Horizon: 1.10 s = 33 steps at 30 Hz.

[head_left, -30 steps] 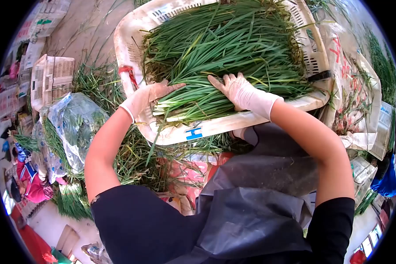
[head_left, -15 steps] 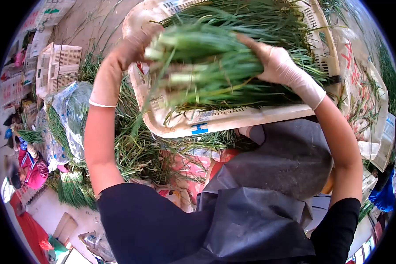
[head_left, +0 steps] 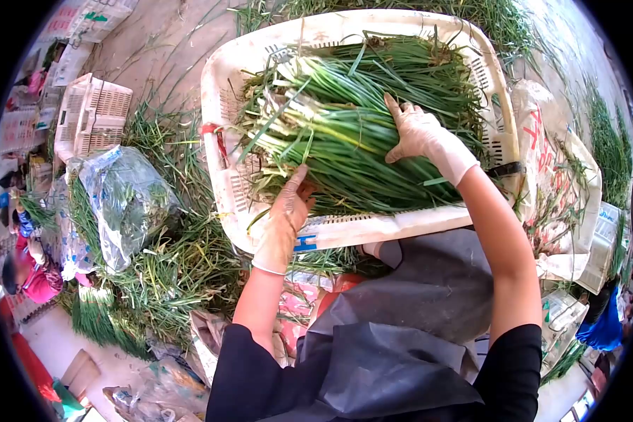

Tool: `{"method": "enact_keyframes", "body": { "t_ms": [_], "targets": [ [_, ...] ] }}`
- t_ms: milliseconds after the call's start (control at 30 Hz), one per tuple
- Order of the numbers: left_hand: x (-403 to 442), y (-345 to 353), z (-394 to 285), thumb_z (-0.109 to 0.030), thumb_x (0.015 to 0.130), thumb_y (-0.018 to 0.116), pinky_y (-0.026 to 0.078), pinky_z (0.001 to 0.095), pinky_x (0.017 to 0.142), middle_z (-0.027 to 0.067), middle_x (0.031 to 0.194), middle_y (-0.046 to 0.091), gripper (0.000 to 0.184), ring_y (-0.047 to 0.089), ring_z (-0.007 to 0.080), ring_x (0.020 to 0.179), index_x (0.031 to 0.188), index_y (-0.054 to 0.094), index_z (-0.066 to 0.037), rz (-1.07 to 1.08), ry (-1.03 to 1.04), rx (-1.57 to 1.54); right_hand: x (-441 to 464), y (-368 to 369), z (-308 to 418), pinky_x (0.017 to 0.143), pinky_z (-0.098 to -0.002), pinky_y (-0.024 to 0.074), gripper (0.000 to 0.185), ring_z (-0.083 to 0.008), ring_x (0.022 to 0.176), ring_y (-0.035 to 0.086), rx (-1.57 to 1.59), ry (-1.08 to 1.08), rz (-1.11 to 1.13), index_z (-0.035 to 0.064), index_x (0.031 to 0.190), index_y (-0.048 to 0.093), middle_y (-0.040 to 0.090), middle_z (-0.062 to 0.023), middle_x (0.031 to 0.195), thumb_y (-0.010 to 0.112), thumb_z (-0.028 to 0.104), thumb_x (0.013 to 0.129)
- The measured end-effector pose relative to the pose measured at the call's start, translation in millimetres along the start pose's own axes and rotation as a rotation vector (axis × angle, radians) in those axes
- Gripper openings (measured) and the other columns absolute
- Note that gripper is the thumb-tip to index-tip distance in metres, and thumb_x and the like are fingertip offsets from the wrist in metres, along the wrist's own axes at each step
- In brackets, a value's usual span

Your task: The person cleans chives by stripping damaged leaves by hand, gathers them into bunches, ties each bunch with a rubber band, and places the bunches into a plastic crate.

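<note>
Long green chives (head_left: 362,137) lie in a white plastic crate (head_left: 373,232), their pale cut ends toward the left and their leaves running right. My right hand (head_left: 423,141), in a thin whitish glove, rests on top of the leaves with its fingers spread. At the crate's near left side, my left hand (head_left: 288,209), also gloved, touches the lower edge of the chives by the pale ends. Its fingers look apart, though some are partly hidden. Both hands are inside or over the crate.
Loose chive trimmings (head_left: 183,271) cover the floor to the left. A clear plastic bag of greens (head_left: 123,204) and a smaller crate (head_left: 95,116) stand there. White sacking (head_left: 559,183) lies at the right. Another person (head_left: 36,271) sits at the far left.
The chives I held raised over the crate now lie in it. My left hand has come down and right to the near side; my right hand has moved down and opened on the leaves.
</note>
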<state>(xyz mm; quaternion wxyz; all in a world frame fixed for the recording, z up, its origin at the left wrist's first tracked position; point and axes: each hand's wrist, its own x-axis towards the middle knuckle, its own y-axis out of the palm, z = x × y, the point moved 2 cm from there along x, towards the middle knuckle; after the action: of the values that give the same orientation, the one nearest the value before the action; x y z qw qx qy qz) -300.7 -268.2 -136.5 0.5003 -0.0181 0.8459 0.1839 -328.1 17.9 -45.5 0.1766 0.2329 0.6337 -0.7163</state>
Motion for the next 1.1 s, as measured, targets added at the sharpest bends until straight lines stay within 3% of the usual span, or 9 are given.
{"method": "enact_keyframes", "body": {
  "t_ms": [67, 167, 233, 267, 467, 567, 633, 667, 1100],
  "targets": [
    [1.3, 21.5, -3.0, -0.031, 0.072, 0.076, 0.030, 0.0384, 0.090, 0.0015, 0.109, 0.057, 0.052, 0.049, 0.0182, 0.102, 0.114, 0.054, -0.010, 0.152, 0.051, -0.062, -2.6, -38.8, 6.3, 0.105, -0.0421, 0.0297, 0.115, -0.0358, 0.130, 0.027, -0.022, -0.003, 0.068, 0.0091, 0.142, 0.019, 0.023, -0.0232, 0.142, 0.065, 0.071, 0.057],
    [3.2, 37.5, -8.6, -0.026, 0.074, 0.075, 0.030, 0.0385, 0.097, 0.0036, 0.121, 0.053, 0.055, 0.044, 0.0193, 0.114, 0.120, 0.050, -0.008, 0.246, 0.067, -0.127, 34.0, -45.4, 8.5, 0.103, -0.0416, 0.0313, 0.110, -0.0380, 0.125, 0.034, 0.337, -0.230, -0.532, 0.0032, 0.140, 0.020, 0.032, -0.0260, 0.136, 0.055, 0.075, 0.064],
    [0.3, 50.3, -7.0, -0.027, 0.073, 0.075, 0.032, 0.0393, 0.098, 0.0037, 0.122, 0.053, 0.059, 0.042, 0.0193, 0.117, 0.122, 0.048, -0.007, 0.253, 0.103, -0.151, 78.2, -19.2, 17.0, 0.102, -0.0395, 0.0333, 0.111, -0.0377, 0.123, 0.038, 0.318, -0.228, -0.628, 0.0016, 0.140, 0.016, 0.036, -0.0278, 0.132, 0.051, 0.077, 0.066],
    [3.3, 54.2, -4.3, -0.028, 0.075, 0.073, 0.032, 0.0389, 0.101, 0.0063, 0.125, 0.050, 0.061, 0.042, 0.0211, 0.117, 0.125, 0.044, -0.007, 0.238, 0.061, -0.294, 80.8, -9.6, 27.0, 0.101, -0.0373, 0.0342, 0.117, -0.0377, 0.121, 0.040, 0.421, -0.147, -0.346, -0.0003, 0.140, 0.012, 0.038, -0.0293, 0.130, 0.050, 0.079, 0.064],
    [-10.4, 74.7, -0.7, -0.021, 0.082, 0.067, 0.033, 0.0313, 0.101, 0.0076, 0.125, 0.049, 0.049, 0.045, 0.0196, 0.114, 0.123, 0.047, -0.003, 0.198, 0.242, -0.267, 35.3, 8.2, 28.6, 0.104, -0.0320, 0.0288, 0.117, -0.0275, 0.125, 0.037, 1.050, -0.335, -0.097, -0.0045, 0.139, 0.014, 0.039, -0.0217, 0.134, 0.067, 0.067, 0.063],
    [-7.4, 51.2, 27.7, -0.015, 0.069, 0.079, 0.035, 0.0352, 0.099, 0.0071, 0.122, 0.049, 0.074, 0.047, 0.0223, 0.109, 0.130, 0.037, -0.008, 0.344, 0.519, -0.062, -26.2, 1.3, 36.7, 0.103, -0.0301, 0.0304, 0.131, -0.0291, 0.123, 0.039, 1.386, -0.501, 0.018, -0.0060, 0.139, 0.002, 0.038, -0.0238, 0.133, 0.081, 0.053, 0.052],
    [0.1, 28.9, 42.7, -0.013, 0.065, 0.081, 0.043, 0.0328, 0.092, 0.0070, 0.118, 0.051, 0.074, 0.051, 0.0217, 0.104, 0.127, 0.040, -0.007, 0.282, 1.063, 0.360, -50.6, 0.4, 32.9, 0.103, -0.0324, 0.0304, 0.134, -0.0332, 0.123, 0.039, 0.762, -0.526, -0.215, -0.0050, 0.139, 0.000, 0.037, -0.0253, 0.133, 0.085, 0.046, 0.049],
    [-36.2, 47.7, 37.0, -0.010, 0.061, 0.084, 0.045, 0.0328, 0.088, 0.0064, 0.117, 0.051, 0.074, 0.051, 0.0216, 0.101, 0.124, 0.044, -0.006, 0.352, 0.729, 0.035, -62.6, -8.8, 35.5, 0.103, -0.0352, 0.0315, 0.134, -0.0372, 0.122, 0.039, 0.738, -0.521, -0.184, -0.0058, 0.139, 0.002, 0.035, -0.0278, 0.133, 0.085, 0.045, 0.047],
    [-176.0, 78.6, 4.8, -0.030, 0.073, 0.073, 0.046, 0.0359, 0.089, 0.0095, 0.116, 0.052, 0.061, 0.052, 0.0234, 0.105, 0.121, 0.046, -0.005, 0.467, 1.066, 0.425, -171.5, -54.3, 81.1, 0.101, -0.0446, 0.0315, 0.126, -0.0402, 0.116, 0.042, 0.498, -0.465, -0.549, 0.0011, 0.140, 0.007, 0.040, -0.0249, 0.126, 0.084, 0.038, 0.048]
  ]
}}
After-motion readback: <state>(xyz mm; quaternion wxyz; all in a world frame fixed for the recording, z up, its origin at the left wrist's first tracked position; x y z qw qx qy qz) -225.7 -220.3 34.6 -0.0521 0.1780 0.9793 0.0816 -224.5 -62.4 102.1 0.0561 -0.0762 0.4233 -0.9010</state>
